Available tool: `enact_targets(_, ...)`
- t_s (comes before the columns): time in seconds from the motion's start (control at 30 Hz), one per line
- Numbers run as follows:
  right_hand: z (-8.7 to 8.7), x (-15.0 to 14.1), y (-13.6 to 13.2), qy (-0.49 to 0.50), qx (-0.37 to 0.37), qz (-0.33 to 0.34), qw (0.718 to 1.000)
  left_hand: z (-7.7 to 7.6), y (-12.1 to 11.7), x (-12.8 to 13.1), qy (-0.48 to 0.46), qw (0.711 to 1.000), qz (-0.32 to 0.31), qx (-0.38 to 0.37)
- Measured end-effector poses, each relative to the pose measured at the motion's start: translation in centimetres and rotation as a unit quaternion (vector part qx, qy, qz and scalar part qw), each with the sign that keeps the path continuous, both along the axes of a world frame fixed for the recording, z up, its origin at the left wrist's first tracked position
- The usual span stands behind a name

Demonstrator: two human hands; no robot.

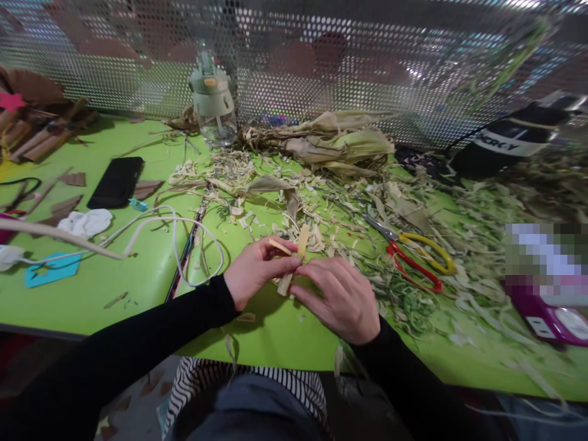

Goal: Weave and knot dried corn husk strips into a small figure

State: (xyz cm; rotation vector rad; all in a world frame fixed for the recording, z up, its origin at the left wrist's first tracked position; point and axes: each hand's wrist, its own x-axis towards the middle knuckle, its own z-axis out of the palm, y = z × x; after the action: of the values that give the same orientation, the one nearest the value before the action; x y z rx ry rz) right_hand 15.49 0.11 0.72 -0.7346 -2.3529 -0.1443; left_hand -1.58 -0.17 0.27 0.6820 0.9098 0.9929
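Just above the front of the green table, my left hand (pixel 260 266) pinches a pale dried husk strip (pixel 303 240) between thumb and fingers. Facing it, my right hand (pixel 337 294) is closed at the fingertips on the same strip. The strip stands up above my fingers, and its lower end slants down beneath them. Part of it is hidden by the fingers. Small pale husk scraps (pixel 316 237) lie right behind my hands. To the right rest scissors (pixel 416 251) with one red and one yellow handle, lying apart from my hands.
Dried corn husks (pixel 340 144) and a clear bottle (pixel 214 107) stand at the back, before a perforated metal screen (pixel 367 67). A phone (pixel 116 182), white cable (pixel 174 223) and blue tag (pixel 52 269) lie left. Shredded green leaves, a black bottle (pixel 509 138) and a purple device (pixel 546 318) are right.
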Motion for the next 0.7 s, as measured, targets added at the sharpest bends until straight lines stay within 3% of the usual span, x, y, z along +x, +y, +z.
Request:
enact_targets(0.13, -0.10, -0.41, -0.49, -0.039, 0.051, -0.054, 0.997, 0.04, -0.27, 0.35, 0.020, 0.999, 0.005, 0.027)
enact_targets(0.2, -0.20, -0.64, -0.73, -0.025, 0.035, -0.067, 0.997, 0.18, -0.36, 0.43, 0.023, 0.999, -0.002, 0.025)
enact_targets(0.23, -0.23, -0.73, -0.82, -0.001, -0.001, -0.074, 0.997, 0.28, -0.39, 0.44, 0.020, 1.000, -0.006, 0.021)
enact_targets(0.3, -0.24, -0.83, -0.91, 0.078, -0.140, -0.077, 0.984, 0.53, -0.46, 0.41, 0.010, 1.000, -0.011, 0.010)
enact_targets(0.33, -0.21, -0.82, -0.91, 0.124, -0.232, -0.072, 0.962, 0.66, -0.52, 0.37, 0.007, 1.000, -0.012, 0.005)
enact_targets(0.43, -0.04, -0.69, -0.81, 0.237, -0.462, -0.041, 0.853, 0.94, -0.70, 0.24, 0.008, 1.000, -0.023, 0.003)
enact_targets(0.5, 0.03, -0.58, -0.73, 0.276, -0.532, -0.026, 0.800, 0.96, -0.77, 0.18, 0.006, 1.000, -0.025, 0.009)
enact_targets(0.53, 0.03, -0.53, -0.71, 0.287, -0.544, -0.022, 0.788, 0.94, -0.77, 0.17, 0.001, 1.000, -0.020, 0.010)
enact_targets(0.6, -0.04, -0.44, -0.70, 0.302, -0.527, -0.022, 0.794, 0.87, -0.65, 0.16, -0.018, 1.000, 0.004, -0.002)
enact_targets(0.7, -0.15, -0.23, -0.73, 0.275, -0.409, -0.052, 0.868, 0.84, -0.31, 0.14, -0.052, 0.996, 0.044, -0.048)
